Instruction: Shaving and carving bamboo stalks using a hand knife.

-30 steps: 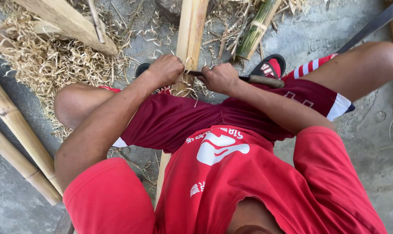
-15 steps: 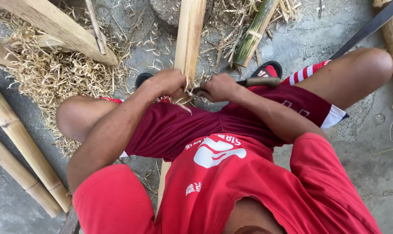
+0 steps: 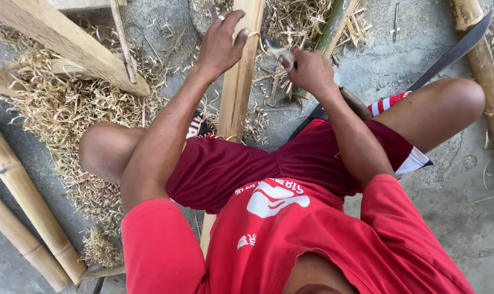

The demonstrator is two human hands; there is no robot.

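**Both arms stretched forward over a split bamboo slat**

The left hand (image 3: 221,41) reaches far out, arm nearly straight, and rests against the left edge of the pale bamboo slat (image 3: 239,81). Its fingers (image 3: 230,22) are loosely spread and curled over the slat's face, thumb toward the right edge; a ring shows on one finger. The slat runs from the top of the view down between the person's bent knees and under the red shorts.

The right hand (image 3: 308,71) sits just right of the slat, wrist bent, fingers pressed together in a closed fist around the handle of a knife (image 3: 277,50), whose short blade points up and left toward the slat's right edge. Whether the blade touches the bamboo cannot be told.

A long dark machete (image 3: 454,51) lies on the concrete floor (image 3: 465,218) beyond the right knee. Heaps of bamboo shavings (image 3: 67,114) cover the floor at left, beside round bamboo poles (image 3: 23,201).
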